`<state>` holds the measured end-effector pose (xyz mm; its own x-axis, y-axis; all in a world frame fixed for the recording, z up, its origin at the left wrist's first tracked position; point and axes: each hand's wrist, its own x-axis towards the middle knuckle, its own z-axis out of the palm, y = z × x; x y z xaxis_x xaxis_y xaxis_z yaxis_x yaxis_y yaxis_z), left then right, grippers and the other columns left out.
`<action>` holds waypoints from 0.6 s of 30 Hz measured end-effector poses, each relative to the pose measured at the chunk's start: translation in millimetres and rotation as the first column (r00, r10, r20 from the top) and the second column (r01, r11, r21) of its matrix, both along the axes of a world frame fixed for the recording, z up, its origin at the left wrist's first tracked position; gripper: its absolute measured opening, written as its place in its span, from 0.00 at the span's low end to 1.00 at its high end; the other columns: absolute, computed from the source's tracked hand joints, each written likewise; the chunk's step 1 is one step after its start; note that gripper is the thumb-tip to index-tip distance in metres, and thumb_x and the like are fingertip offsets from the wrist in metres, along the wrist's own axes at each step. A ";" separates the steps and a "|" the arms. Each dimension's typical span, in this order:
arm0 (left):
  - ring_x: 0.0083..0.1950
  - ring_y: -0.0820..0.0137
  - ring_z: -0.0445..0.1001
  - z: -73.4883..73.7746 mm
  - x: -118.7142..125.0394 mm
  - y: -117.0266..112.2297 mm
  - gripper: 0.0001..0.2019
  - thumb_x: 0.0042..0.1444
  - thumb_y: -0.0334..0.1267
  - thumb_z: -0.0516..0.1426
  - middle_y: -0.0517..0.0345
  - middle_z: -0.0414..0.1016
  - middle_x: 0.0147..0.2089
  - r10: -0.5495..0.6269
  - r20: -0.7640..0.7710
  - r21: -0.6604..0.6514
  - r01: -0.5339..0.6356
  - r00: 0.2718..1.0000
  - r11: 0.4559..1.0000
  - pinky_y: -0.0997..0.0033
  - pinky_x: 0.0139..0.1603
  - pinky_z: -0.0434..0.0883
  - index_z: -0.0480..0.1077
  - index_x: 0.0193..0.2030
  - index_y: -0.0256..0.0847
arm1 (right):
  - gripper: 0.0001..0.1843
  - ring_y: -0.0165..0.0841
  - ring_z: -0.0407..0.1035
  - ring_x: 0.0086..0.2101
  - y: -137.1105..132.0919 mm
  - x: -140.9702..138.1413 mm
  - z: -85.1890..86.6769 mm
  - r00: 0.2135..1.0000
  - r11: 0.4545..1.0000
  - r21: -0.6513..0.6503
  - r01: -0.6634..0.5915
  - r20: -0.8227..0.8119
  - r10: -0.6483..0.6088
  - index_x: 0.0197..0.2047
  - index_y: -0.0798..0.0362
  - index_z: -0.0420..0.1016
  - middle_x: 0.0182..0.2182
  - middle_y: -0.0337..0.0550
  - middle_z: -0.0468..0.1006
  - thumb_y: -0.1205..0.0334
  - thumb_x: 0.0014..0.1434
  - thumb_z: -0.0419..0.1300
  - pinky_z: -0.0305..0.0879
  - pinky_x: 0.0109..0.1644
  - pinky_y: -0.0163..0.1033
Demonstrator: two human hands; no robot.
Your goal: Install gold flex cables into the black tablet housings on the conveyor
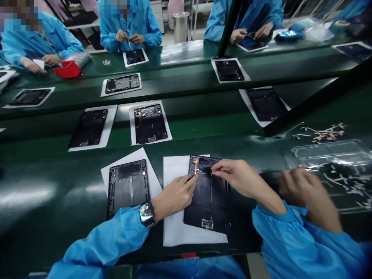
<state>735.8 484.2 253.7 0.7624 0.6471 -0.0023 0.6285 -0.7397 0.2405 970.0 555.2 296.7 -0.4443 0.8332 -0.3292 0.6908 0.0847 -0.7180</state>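
An opened tablet housing [200, 205], black inside with an orange flex cable [196, 164] near its top left, lies on white paper [173, 228] in front of me. Across its upper left edge reaches my left hand [178, 192], fingers bent and closed on the housing beside the flex cable. My right hand [236, 176] comes from the right, thumb and fingertips pinched over the upper part of the housing. What sits in that pinch is too small to make out. To the left, a second tablet housing [126, 193] lies on its own paper, partly covered by my forearm.
A co-worker's blurred hand [308, 193] is close on my right, by a clear plastic tray [334, 153] with small white cables. Loose connector cables [325, 133] lie behind it. Several tablets on paper, like one tablet [151, 122], line the green bench. A dark slanted bar [314, 102] crosses the right.
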 end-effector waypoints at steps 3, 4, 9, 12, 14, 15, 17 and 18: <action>0.61 0.54 0.65 2.9 -0.6 -0.6 0.15 0.62 0.32 0.54 0.39 0.59 0.67 0.000 0.002 -0.013 0.000 1.000 1.000 0.58 0.57 0.70 0.67 0.54 0.28 | 0.09 0.35 0.74 0.28 -24.7 -1.5 -0.5 0.995 0.992 -0.082 0.093 -0.040 -0.097 0.34 0.50 0.72 0.27 0.39 0.78 0.55 0.61 0.58 0.68 0.34 0.37; 0.61 0.55 0.66 5.0 -2.5 -0.2 0.14 0.62 0.32 0.54 0.40 0.59 0.67 0.008 0.026 -0.037 -0.007 1.000 0.999 0.58 0.57 0.70 0.67 0.53 0.29 | 0.10 0.35 0.73 0.26 -32.7 -3.9 -1.6 0.993 0.991 -0.067 0.114 -0.021 -0.115 0.34 0.50 0.70 0.24 0.38 0.77 0.53 0.62 0.58 0.66 0.31 0.37; 0.69 0.57 0.58 16.5 -21.0 -9.7 0.17 0.63 0.33 0.54 0.41 0.52 0.71 0.076 0.219 -0.132 -0.048 0.973 0.990 0.55 0.66 0.66 0.64 0.58 0.35 | 0.07 0.38 0.73 0.33 -59.6 -25.4 -6.7 0.995 0.985 0.173 0.008 0.099 -0.026 0.44 0.47 0.67 0.32 0.43 0.78 0.61 0.67 0.50 0.65 0.36 0.41; 0.71 0.54 0.54 16.8 -29.8 -27.3 0.21 0.61 0.33 0.56 0.37 0.52 0.70 0.116 0.227 -0.151 -0.082 0.967 0.985 0.51 0.69 0.62 0.62 0.61 0.35 | 0.11 0.40 0.74 0.38 -63.0 -41.4 -7.9 0.971 0.970 0.198 -0.143 0.219 0.099 0.44 0.47 0.67 0.38 0.46 0.78 0.66 0.68 0.45 0.65 0.40 0.41; 0.71 0.53 0.54 13.4 -32.4 -39.1 0.21 0.61 0.34 0.57 0.36 0.52 0.70 0.138 0.207 -0.161 -0.105 0.969 0.981 0.51 0.69 0.62 0.63 0.60 0.35 | 0.12 0.39 0.74 0.37 -62.4 -51.6 -8.4 0.930 0.952 0.196 -0.234 0.331 0.161 0.42 0.47 0.67 0.38 0.46 0.78 0.67 0.68 0.44 0.64 0.37 0.41; 0.71 0.53 0.54 11.0 -33.1 -43.8 0.21 0.61 0.34 0.58 0.36 0.52 0.70 0.147 0.202 -0.161 -0.116 0.968 0.980 0.50 0.68 0.62 0.63 0.60 0.35 | 0.12 0.39 0.74 0.36 -61.9 -56.2 -8.6 0.907 0.942 0.197 -0.272 0.381 0.182 0.41 0.48 0.68 0.38 0.46 0.78 0.67 0.68 0.44 0.62 0.36 0.41; 0.71 0.53 0.53 5.6 -34.1 -50.0 0.21 0.61 0.35 0.58 0.36 0.53 0.70 0.162 0.199 -0.159 -0.131 0.967 0.979 0.50 0.68 0.62 0.63 0.60 0.35 | 0.11 0.39 0.73 0.33 -61.8 -64.3 -9.4 0.865 0.920 0.208 -0.332 0.457 0.208 0.41 0.50 0.68 0.36 0.47 0.78 0.69 0.68 0.45 0.60 0.33 0.41; 0.72 0.53 0.53 2.9 -34.7 -51.6 0.21 0.61 0.36 0.58 0.36 0.54 0.69 0.165 0.198 -0.159 -0.134 0.966 0.978 0.50 0.68 0.62 0.64 0.60 0.36 | 0.11 0.39 0.73 0.32 -62.3 -67.6 -10.0 0.848 0.910 0.214 -0.354 0.484 0.216 0.40 0.51 0.68 0.36 0.47 0.78 0.70 0.67 0.46 0.58 0.32 0.41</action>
